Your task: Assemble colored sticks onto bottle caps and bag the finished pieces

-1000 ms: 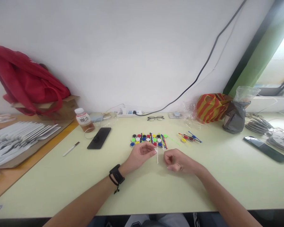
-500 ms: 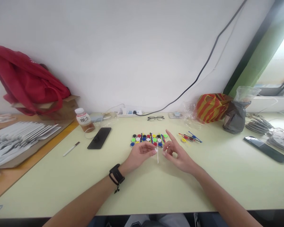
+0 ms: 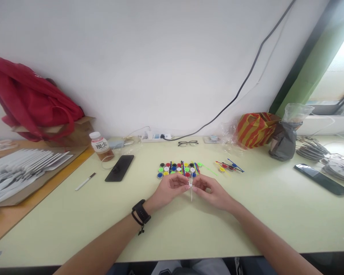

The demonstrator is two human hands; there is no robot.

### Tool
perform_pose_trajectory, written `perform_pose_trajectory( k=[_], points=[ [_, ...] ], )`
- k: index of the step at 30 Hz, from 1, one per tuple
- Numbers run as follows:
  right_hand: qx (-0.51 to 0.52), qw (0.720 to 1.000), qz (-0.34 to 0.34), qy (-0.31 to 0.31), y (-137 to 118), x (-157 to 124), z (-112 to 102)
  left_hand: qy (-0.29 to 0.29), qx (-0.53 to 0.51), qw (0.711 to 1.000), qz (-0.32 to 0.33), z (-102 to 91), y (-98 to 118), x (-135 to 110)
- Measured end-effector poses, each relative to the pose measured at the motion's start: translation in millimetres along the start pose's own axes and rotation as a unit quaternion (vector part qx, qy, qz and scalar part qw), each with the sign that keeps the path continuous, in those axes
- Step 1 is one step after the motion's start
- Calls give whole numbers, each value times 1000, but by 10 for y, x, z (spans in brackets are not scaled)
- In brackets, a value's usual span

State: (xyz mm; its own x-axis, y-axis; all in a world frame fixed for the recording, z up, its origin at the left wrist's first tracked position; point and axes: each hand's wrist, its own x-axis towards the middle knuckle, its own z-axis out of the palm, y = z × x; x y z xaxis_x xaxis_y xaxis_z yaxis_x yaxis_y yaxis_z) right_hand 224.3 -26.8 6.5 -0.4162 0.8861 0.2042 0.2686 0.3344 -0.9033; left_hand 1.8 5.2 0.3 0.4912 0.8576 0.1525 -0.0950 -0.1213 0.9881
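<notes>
A thin white plastic stick (image 3: 192, 195) with a small white part at its middle stands roughly upright between my hands. My left hand (image 3: 171, 188) pinches the white part between thumb and fingertips. From the other side, my right hand (image 3: 212, 190) has its thumb and fingers closed on the same piece. Just beyond my fingers lie rows of small coloured plastic discs (image 3: 162, 170) with several thin coloured sticks (image 3: 182, 167) among them. A bright green stick (image 3: 210, 169) lies to the right of the rows. Farther right is a loose group of stick-and-disc pieces (image 3: 228, 166).
Left on the table (image 3: 100, 225) are a black phone (image 3: 119, 168), a pen (image 3: 85, 181) and a drink bottle (image 3: 100, 146). Glasses (image 3: 188, 143) and a power strip (image 3: 157, 136) lie near the wall. Rightward are a striped bag (image 3: 255, 130), a grey bag (image 3: 285, 143) and another dark phone (image 3: 321, 179).
My right hand has moved slightly left and closed on the white piece. Its index finger, which pointed up, is now bent down, uncovering the green stick behind.
</notes>
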Motion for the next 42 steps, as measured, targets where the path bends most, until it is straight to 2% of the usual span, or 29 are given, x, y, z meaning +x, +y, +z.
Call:
perform_pose_trajectory(
  k=[11, 14, 16, 18, 20, 23, 26, 30, 34, 38, 42],
  points=[
    [-10, 1000, -3, -24, 74, 10, 43, -40, 7, 999, -4, 0, -21, -28],
    [-38, 999, -15, 9, 117, 49, -20, -26, 34, 999, 5, -6, -26, -20],
    [-88, 994, -20, 61, 190, 74, -139, -17, 67, 998, 8, -21, -24, -20],
    [-173, 975, -18, 139, 307, 84, -315, -34, 91, 995, 10, -40, -13, -30],
    [-286, 929, -20, 233, 454, 79, -509, -66, 100, 993, 14, -57, 6, -50],
    [-392, 877, 15, 278, 669, 61, -731, -91, 104, 990, 11, -68, 33, -81],
    [-438, 854, 51, 276, 801, 59, -807, -94, 105, 990, 9, -71, 31, -86],
    [-454, 846, 60, 272, 853, 69, -801, -90, 82, 993, 7, -67, -2, -55],
    [-460, 841, 63, 278, 871, 61, -824, -46, 60, 997, -19, -51, -1, -27],
    [-452, 847, 54, 275, 895, 56, -850, 5, 65, 998, 15, -54, -3, 0],
    [-442, 864, 20, 240, 915, 67, -844, 33, 74, 995, 63, -83, -61, 35]
  ],
)
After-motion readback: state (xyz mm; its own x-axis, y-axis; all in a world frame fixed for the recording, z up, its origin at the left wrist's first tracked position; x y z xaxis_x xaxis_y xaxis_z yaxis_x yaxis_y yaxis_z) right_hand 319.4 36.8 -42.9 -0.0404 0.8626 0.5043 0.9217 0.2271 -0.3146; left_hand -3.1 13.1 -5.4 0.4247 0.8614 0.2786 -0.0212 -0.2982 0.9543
